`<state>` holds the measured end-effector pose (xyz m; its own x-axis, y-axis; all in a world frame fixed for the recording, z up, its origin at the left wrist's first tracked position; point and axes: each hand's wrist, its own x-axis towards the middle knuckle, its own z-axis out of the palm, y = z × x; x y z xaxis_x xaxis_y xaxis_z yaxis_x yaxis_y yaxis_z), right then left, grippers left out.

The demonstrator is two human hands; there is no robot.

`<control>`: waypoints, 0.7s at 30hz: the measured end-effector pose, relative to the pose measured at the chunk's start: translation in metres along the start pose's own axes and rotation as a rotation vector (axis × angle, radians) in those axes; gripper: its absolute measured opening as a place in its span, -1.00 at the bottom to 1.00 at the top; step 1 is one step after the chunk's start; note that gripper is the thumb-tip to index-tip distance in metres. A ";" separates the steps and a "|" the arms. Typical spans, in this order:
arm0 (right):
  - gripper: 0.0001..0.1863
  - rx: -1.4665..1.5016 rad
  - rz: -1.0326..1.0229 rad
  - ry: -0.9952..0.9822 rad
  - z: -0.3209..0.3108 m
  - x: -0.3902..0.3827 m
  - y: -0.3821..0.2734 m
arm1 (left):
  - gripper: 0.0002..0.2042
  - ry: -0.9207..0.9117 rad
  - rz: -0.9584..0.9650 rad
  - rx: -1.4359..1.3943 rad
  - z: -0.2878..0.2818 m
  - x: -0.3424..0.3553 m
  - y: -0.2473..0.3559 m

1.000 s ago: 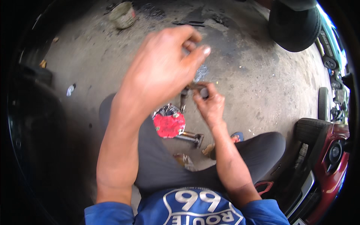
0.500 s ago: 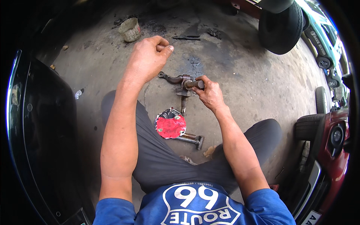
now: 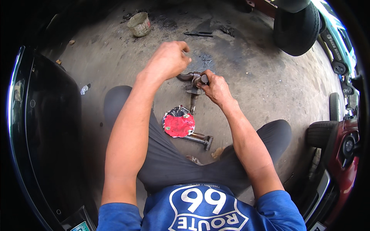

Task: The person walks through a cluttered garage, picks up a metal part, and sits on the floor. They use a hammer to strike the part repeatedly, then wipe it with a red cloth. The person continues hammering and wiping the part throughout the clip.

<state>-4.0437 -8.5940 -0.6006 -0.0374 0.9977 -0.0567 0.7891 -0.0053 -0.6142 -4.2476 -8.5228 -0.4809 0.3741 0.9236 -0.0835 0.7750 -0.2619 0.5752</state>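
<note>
A dark, greasy steering knuckle [image 3: 194, 86] stands on the concrete between my knees, its spindle pointing toward me. My right hand [image 3: 217, 88] is closed around the short round cylinder at its upper right side. Above the knuckle's curved arm [image 3: 185, 76], my left hand [image 3: 167, 59] is raised with fingers curled in toward the thumb; whatever may be between them is hidden. The hand overlaps the arm's end in view. Just nearer to me lies a round red and black cloth pad [image 3: 179, 125], with a T-shaped metal tool [image 3: 202, 141] partly under it.
A dirty pale bucket [image 3: 139, 25] and a dark slim tool [image 3: 198, 34] lie farther off on the stained floor. A dark vehicle panel [image 3: 50, 127] is close on my left. Tires [image 3: 296, 30] and a red car [image 3: 343, 154] are at the right.
My left hand has moved right and slightly down, over the knuckle's arm. The knuckle's cylinder, in my right hand, has turned so its round end faces me more.
</note>
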 end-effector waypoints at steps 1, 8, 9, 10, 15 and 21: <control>-0.64 -0.024 -0.020 0.018 -0.001 -0.002 -0.003 | -0.56 -0.053 0.089 -0.011 0.010 -0.011 -0.001; -0.60 0.110 -0.001 -0.045 -0.013 -0.011 0.001 | -0.34 -0.203 0.335 0.002 0.098 0.008 -0.015; -0.58 0.136 -0.002 -0.049 -0.013 -0.011 0.006 | -0.33 -0.247 0.334 0.027 0.107 0.015 -0.018; -0.54 0.144 -0.009 -0.066 -0.013 -0.013 0.011 | -0.33 -0.232 0.276 0.004 0.113 0.011 -0.020; -0.54 0.867 0.158 -0.025 0.019 -0.026 0.052 | -0.41 -0.239 0.250 -0.077 0.127 0.004 -0.027; -0.69 1.189 1.213 0.259 0.149 -0.102 0.094 | -0.53 -0.302 0.361 -0.193 0.137 -0.007 -0.025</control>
<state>-4.0576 -8.7061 -0.7698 0.3787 0.3689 -0.8488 -0.5683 -0.6312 -0.5278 -4.1996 -8.5616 -0.6063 0.7534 0.6541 -0.0665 0.4712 -0.4667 0.7485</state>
